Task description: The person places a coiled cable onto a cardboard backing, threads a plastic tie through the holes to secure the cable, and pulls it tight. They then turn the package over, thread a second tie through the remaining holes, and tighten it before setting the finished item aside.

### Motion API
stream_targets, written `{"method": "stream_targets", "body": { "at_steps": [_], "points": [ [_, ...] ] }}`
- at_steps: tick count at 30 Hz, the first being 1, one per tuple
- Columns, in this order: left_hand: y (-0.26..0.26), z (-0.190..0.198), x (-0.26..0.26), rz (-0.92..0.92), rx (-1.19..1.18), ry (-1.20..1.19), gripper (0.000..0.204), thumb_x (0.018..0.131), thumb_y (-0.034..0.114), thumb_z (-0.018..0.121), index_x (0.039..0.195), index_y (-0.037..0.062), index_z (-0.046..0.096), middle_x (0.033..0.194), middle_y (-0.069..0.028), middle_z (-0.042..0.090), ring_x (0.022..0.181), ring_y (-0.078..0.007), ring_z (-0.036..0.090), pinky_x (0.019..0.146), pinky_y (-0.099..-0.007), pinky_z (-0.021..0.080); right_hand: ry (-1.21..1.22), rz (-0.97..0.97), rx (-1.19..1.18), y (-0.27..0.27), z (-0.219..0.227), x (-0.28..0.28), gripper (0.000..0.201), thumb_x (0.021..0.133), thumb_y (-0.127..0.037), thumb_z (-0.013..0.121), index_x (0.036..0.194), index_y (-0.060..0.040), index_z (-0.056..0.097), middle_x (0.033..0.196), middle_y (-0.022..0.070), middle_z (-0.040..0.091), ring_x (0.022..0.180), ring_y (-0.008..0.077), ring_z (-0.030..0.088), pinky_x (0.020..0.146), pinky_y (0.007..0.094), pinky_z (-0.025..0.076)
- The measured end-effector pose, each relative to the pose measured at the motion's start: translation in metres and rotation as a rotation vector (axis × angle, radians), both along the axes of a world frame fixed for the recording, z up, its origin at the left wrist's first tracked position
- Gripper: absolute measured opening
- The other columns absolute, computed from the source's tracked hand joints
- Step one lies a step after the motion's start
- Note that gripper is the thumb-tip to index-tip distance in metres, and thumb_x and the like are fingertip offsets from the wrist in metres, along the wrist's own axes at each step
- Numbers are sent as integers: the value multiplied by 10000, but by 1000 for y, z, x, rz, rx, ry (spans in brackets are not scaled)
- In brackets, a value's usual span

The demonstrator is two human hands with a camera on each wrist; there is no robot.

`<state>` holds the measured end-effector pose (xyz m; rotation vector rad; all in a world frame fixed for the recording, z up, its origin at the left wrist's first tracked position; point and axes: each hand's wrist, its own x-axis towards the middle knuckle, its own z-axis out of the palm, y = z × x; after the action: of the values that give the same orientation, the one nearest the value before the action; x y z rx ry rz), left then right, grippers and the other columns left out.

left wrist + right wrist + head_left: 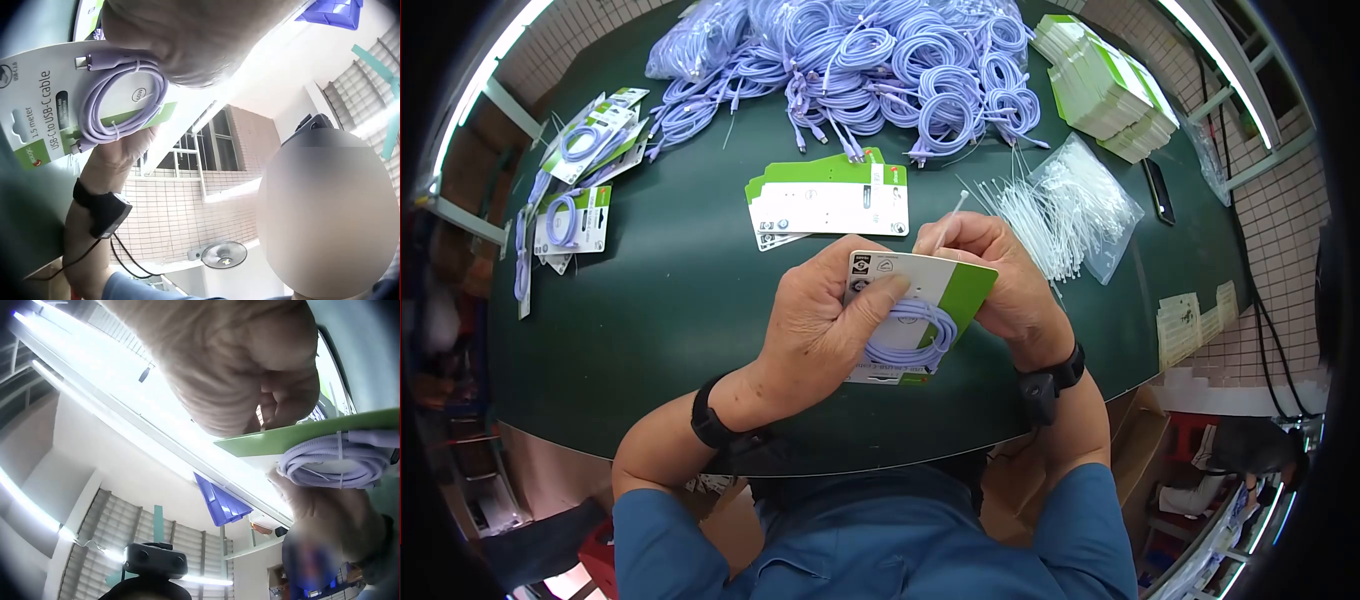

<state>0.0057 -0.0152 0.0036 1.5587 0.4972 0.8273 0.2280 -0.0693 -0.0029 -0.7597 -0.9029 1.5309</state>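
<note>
My left hand (815, 325) grips a white and green card (967, 295) by its left part, thumb on the face that carries a coiled lilac cable (912, 335). In the left wrist view the cable (94, 106) lies flat on the card (37, 94), with ties round the coil. My right hand (1000, 280) is behind the card's upper right edge, fingers pinching a thin clear cable tie (950, 220) that sticks up. In the right wrist view the right hand's (244, 369) curled fingers meet the back of the green card edge (262, 442).
Coiled lilac cables (850, 70) are heaped at the back. Blank cards (830, 205) lie in front of them. Loose ties (1050, 220) on a plastic bag, stacked cards (1100, 90) and a phone (1159, 190) are at right. Carded cables (572, 220) lie at left on the table (650, 330).
</note>
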Motion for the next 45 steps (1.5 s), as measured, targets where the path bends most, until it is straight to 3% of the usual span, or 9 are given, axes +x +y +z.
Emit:
{"method": "stream_targets", "body": {
  "at_steps": [5,8,9,12,13,15,19,35,45],
  "points": [
    [2,-6,1,-37,-141,-26,154,1065,121,665,1150,-7,674,982,-71,768,851,-73,667,744,-261,557,-56,12,-12,2,-2,-2,113,1025,-117,693,1028,-4,709,979,63,682,871,128,648,788,260,539],
    [7,-8,4,-10,-174,-50,160,1071,113,646,1162,-15,674,1006,-68,767,865,-72,667,759,-259,559,-68,-374,-115,5,8,-11,61,997,-67,725,1022,-14,708,970,35,675,869,118,631,771,259,524],
    [10,-8,5,12,-186,-60,166,1074,113,635,1166,-21,672,1013,-67,768,869,-74,669,762,-261,561,-73,-365,-110,5,8,-10,61,997,-67,725,1022,-14,708,970,35,675,869,118,631,771,259,524],
    [21,-11,5,64,-234,-90,179,1080,112,615,1170,-33,671,1024,-68,769,875,-79,676,769,-266,565,-530,-548,474,1,10,-3,153,913,-32,809,1047,-48,736,923,18,651,823,143,607,723,279,506],
    [25,-13,5,81,-274,-100,186,1082,112,606,1170,-39,670,1028,-69,770,878,-82,679,773,-269,568,-533,-532,484,2,13,-4,153,913,-32,809,1047,-48,736,923,18,651,823,143,607,723,279,506],
    [31,-16,5,109,-314,-117,193,1083,111,596,1170,-45,669,1032,-71,770,881,-86,683,777,-272,570,-1262,-448,938,1,23,-10,297,777,-5,879,1036,-101,769,878,11,619,777,187,578,658,310,484],
    [33,-24,7,117,-327,-175,202,1082,115,589,1174,-45,669,1043,-82,773,893,-94,692,781,-278,578,-1517,-486,1016,1,9,-36,324,705,-32,887,994,-136,784,866,20,607,752,226,568,612,334,473],
    [22,-7,-3,-36,-112,-47,283,1041,56,663,1307,-28,620,1181,-92,744,1012,-109,698,867,-279,586,-1416,-713,1083,7,-2,-32,312,642,4,856,926,-60,743,905,37,631,773,245,577,614,348,480],
    [20,-7,-1,-13,-209,-124,346,1044,19,635,1380,-38,575,1254,-110,727,1097,-146,701,964,-305,578,-1397,-737,1155,-6,8,-35,286,671,-12,852,923,-78,732,953,38,670,814,237,604,643,343,493]
  ]
}}
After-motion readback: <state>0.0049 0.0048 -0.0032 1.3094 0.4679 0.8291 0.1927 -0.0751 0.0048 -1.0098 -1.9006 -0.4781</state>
